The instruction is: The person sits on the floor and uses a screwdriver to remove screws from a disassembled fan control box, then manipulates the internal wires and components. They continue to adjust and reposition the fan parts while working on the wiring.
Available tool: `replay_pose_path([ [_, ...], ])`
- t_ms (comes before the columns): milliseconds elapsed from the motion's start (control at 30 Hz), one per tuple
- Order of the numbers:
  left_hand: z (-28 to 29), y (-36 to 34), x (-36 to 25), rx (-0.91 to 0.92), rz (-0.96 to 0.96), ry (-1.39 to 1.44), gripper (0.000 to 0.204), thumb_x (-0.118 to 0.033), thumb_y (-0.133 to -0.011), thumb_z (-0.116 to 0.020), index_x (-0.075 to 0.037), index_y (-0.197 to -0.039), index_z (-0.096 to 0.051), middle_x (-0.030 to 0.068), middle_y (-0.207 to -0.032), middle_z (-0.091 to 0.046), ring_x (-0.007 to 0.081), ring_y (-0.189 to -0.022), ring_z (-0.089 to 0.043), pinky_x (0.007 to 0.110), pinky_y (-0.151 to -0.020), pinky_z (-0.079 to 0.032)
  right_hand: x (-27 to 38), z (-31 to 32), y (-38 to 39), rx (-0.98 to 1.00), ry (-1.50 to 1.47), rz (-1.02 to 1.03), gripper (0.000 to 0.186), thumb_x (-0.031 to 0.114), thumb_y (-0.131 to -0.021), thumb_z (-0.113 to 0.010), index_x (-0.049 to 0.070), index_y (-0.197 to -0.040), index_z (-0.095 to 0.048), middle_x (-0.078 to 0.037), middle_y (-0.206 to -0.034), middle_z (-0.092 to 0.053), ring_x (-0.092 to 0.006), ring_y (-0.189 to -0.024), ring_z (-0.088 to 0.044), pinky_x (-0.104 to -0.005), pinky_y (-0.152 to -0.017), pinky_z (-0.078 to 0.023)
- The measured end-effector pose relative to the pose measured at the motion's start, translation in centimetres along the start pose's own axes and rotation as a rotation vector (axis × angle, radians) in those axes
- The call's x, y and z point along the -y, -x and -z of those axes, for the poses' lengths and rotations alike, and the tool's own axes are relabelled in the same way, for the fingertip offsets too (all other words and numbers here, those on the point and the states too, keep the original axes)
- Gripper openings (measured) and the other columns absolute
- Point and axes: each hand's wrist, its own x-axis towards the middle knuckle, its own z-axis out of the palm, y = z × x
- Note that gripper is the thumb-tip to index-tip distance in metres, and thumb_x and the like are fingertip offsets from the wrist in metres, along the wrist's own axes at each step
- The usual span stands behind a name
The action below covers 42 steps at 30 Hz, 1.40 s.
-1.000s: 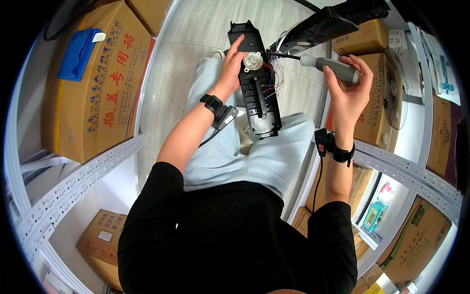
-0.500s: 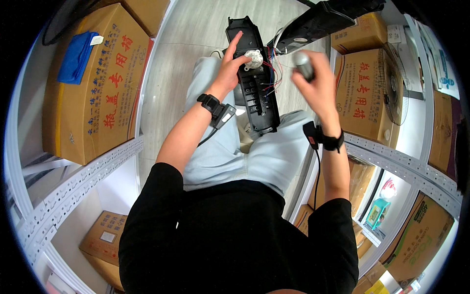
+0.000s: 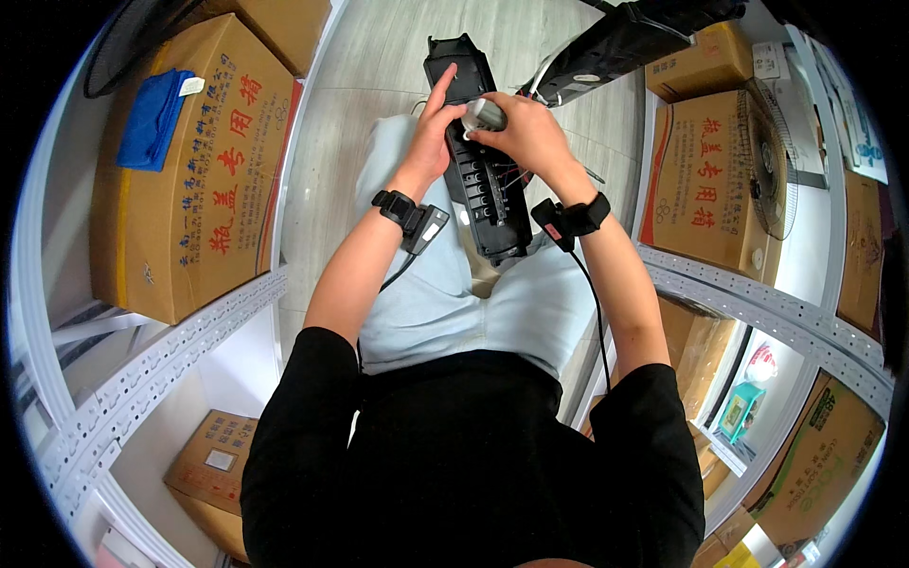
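Observation:
A long black plastic housing (image 3: 502,222) lies tilted over my lap, its inner side up with a row of dark fittings. My left hand (image 3: 426,147) holds its left edge, index finger stretched along it and thumb at the grey cylinder. My right hand (image 3: 530,133) grips that grey metal cylinder (image 3: 488,115), which looks like a small motor, over the middle of the housing. The white round part there is mostly hidden behind it. A thin dark rod (image 3: 595,175) sticks out by my right hand; its other end is hidden. Thin coloured wires show beneath that hand.
A second black panel (image 3: 615,52) stands at the upper right, with a white cable beside it. Metal shelves (image 3: 170,350) with cardboard boxes (image 3: 204,161) flank both sides. A blue cloth (image 3: 151,118) hangs on the left box; a round wire fan guard (image 3: 772,156) stands at right.
My right hand has moved left with the grey cylinder, from beside the housing to over the white round part. My left hand and the housing have shifted slightly left.

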Motion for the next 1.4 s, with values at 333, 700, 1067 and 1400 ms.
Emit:
replay_pose_path([
  [333, 1.0, 0.3, -1.0, -0.122, -0.149, 0.010, 0.058, -0.008, -0.095, -0.048, -0.018, -0.149, -0.030, 0.0075, -0.133, -0.050, 0.0167, -0.110, -0.056, 0.032, -0.092, -0.049, -1.0, 0.8, -0.8, -0.157, 0.147, -0.028, 0.047, 0.023, -0.074, -0.073, 0.005, -0.113, -0.054, -0.020, -0.090, -0.068, -0.0381, -0.083, -0.067, -0.0461, -0.072, -0.054],
  [700, 0.5, 0.1, -1.1, -0.144, -0.135, 0.035, 0.059, -0.004, -0.094, -0.048, -0.018, -0.149, -0.031, 0.0081, -0.132, -0.051, 0.0167, -0.107, -0.058, 0.031, -0.089, -0.051, -2.0, -0.5, -0.5, -0.126, 0.071, -0.001, 0.048, 0.010, -0.075, -0.070, 0.012, -0.122, -0.058, -0.016, -0.111, -0.065, -0.0357, -0.096, -0.065, -0.0431, -0.081, -0.053],
  [1067, 0.7, 0.0, -0.7, -0.127, -0.153, 0.032, 0.060, -0.004, -0.094, -0.048, -0.016, -0.150, -0.030, 0.0069, -0.138, -0.046, 0.0174, -0.113, -0.055, 0.031, -0.093, -0.048, -3.7, 2.4, 10.2, 0.137, -0.710, -0.508, 0.035, 0.022, -0.083, -0.074, 0.009, -0.113, -0.065, 0.000, -0.080, -0.064, -0.0065, -0.063, -0.056, -0.0222, -0.054, -0.045],
  [1400, -0.5, 0.3, -0.4, -0.278, -0.123, 0.151, 0.068, -0.005, -0.096, -0.048, -0.022, -0.154, -0.017, 0.0092, -0.141, -0.042, 0.0200, -0.111, -0.056, 0.036, -0.093, -0.049, -4.5, -0.5, 11.8, 0.186, -0.808, -0.454, 0.039, 0.009, -0.080, -0.071, 0.008, -0.117, -0.062, 0.002, -0.086, -0.057, -0.0042, -0.060, -0.048, -0.0203, -0.049, -0.038],
])
